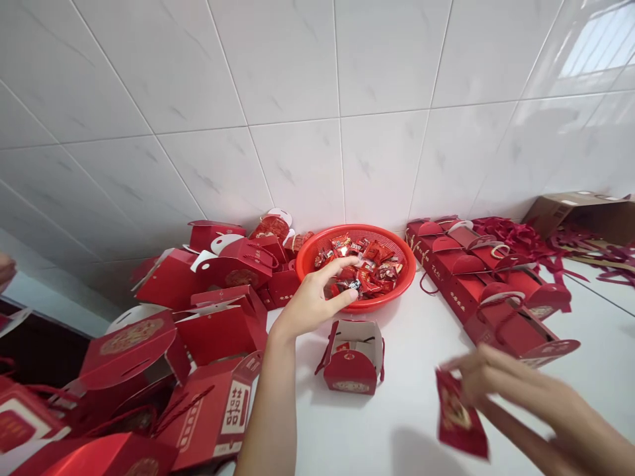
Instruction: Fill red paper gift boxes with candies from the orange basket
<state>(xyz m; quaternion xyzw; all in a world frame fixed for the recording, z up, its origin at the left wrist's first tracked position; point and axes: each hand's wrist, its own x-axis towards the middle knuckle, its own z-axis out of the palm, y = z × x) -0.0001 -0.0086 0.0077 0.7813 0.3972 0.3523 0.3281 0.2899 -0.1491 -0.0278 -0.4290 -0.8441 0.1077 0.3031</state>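
My left hand [320, 291] reaches over the rim of a red plastic basket [404, 281] filled with wrapped candies [372, 271]. Its thumb and fingers are spread above the candies, and I see nothing held in them. On the right, my right hand [516, 390] pinches a dark red wrapped packet [459, 416] by its upper corner, over the white table; both are slightly blurred. Between the hands a small red gift box [350, 370] stands upright with its top open, a small red item showing inside and a cord at each side.
Many red boxes [218, 324] are piled at the left. Closed-looking boxes [461, 258] stand in rows at the right, with dark red ribbons [516, 238] and a cardboard box [580, 211] behind. A tiled wall [297, 158] borders the table. Part of another person's hand [6, 270] shows at the left edge.
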